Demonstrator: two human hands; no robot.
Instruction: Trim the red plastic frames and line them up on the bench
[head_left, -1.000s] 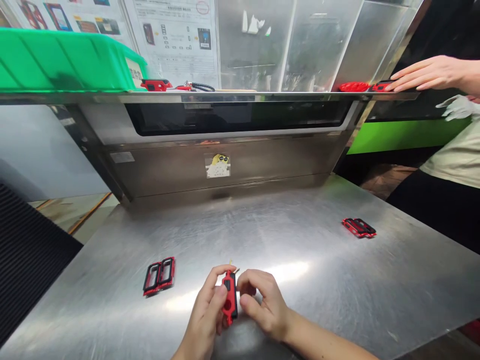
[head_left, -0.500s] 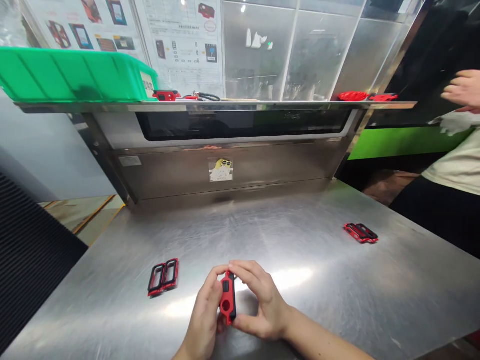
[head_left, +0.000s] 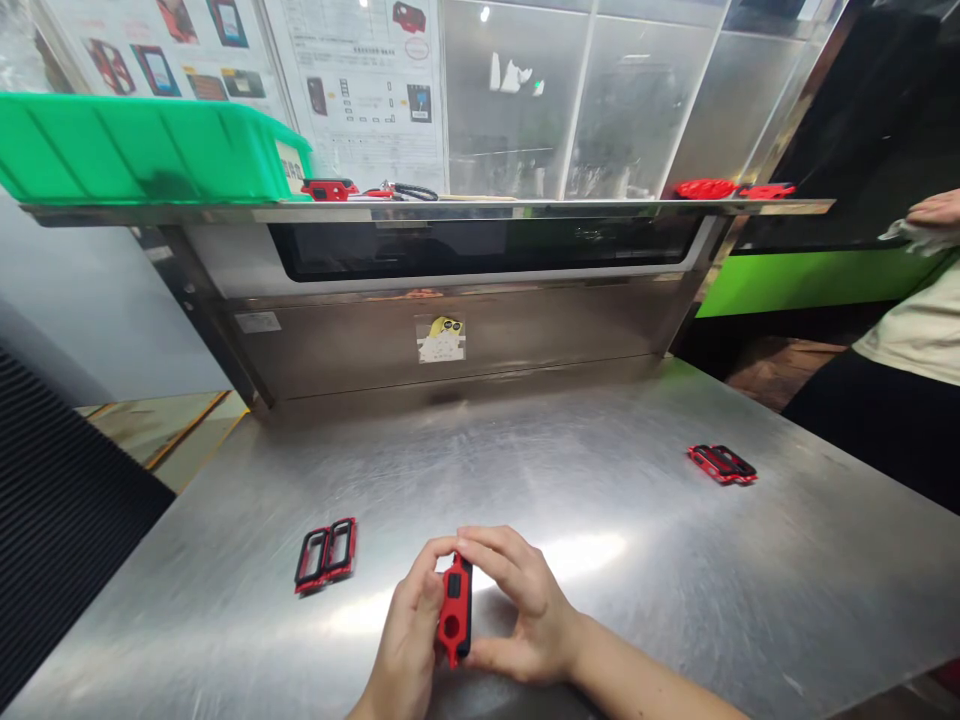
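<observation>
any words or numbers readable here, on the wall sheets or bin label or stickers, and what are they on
Printed sheet: lines of text, too small to read.
Label on the green plastic crate: too blurred to read.
Yellow and white sticker: too small to read.
Small white label: too blurred to read.
Red and black part: no text visible.

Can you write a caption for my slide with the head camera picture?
Left hand and right hand hold a red-and-black frame over a steel table.

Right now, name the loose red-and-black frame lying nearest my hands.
The frame beside your left hand; the other one lies far off to the right on the steel table.
</observation>
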